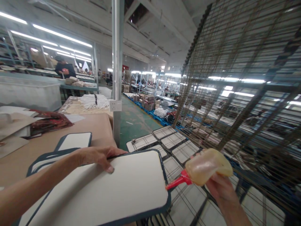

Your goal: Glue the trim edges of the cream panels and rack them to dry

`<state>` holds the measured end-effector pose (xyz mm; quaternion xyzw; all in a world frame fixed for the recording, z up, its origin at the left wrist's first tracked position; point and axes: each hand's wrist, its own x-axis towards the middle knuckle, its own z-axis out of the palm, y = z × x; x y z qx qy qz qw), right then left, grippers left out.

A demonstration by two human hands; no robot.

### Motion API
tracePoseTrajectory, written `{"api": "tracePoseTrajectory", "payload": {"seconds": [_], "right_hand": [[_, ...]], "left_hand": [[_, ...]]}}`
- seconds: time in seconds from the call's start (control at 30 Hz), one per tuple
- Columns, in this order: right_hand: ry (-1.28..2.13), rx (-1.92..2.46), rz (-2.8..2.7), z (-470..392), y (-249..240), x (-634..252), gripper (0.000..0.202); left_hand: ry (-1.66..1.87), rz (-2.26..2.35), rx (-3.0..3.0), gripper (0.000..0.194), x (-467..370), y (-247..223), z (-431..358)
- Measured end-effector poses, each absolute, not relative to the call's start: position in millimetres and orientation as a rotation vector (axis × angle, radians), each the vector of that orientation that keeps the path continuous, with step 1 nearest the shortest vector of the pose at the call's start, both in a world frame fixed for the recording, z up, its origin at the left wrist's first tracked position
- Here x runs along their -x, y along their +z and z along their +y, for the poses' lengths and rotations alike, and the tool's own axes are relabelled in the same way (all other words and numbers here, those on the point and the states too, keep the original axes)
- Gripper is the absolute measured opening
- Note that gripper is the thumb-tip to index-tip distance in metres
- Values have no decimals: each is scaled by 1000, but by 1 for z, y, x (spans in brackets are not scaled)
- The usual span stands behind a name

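Observation:
My left hand (101,157) grips the far edge of a white panel (131,185) with a dark blue border and rounded corners, thumb on top, fingers hidden beneath. My right hand (218,185) is wrapped round a yellowish squeeze bottle (207,166) with a red nozzle (180,180). The bottle is tilted down to the left, and the nozzle's tip meets the panel's right edge, close to the near corner. More white panels with dark borders (75,141) lie under and behind the held one, partly covered by my left forearm.
Right of the panel, a wire rack (174,153) carries several white panels; its mesh tiers (225,62) rise at the upper right. A metal post (117,78) with a socket box (115,105) stands ahead. Brown table (94,125), grey bin (30,92) and a person (66,67) are left.

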<state>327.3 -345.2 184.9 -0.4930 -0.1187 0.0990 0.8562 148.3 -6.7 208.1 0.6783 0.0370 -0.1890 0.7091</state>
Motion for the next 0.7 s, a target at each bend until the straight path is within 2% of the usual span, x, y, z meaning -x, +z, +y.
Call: {"api": "tracePoseTrajectory", "payload": {"seconds": [0.3, 0.47, 0.7], "right_hand": [[220, 1063, -317, -343, 191, -321, 86], [284, 1064, -435, -350, 184, -319, 78], [264, 1041, -453, -357, 170, -321, 76]], "left_hand": [[-487, -8, -1568, 60, -145, 209, -5], [-530, -184, -1548, 60, -145, 202, 1], [-515, -162, -1540, 59, -141, 202, 2]]}}
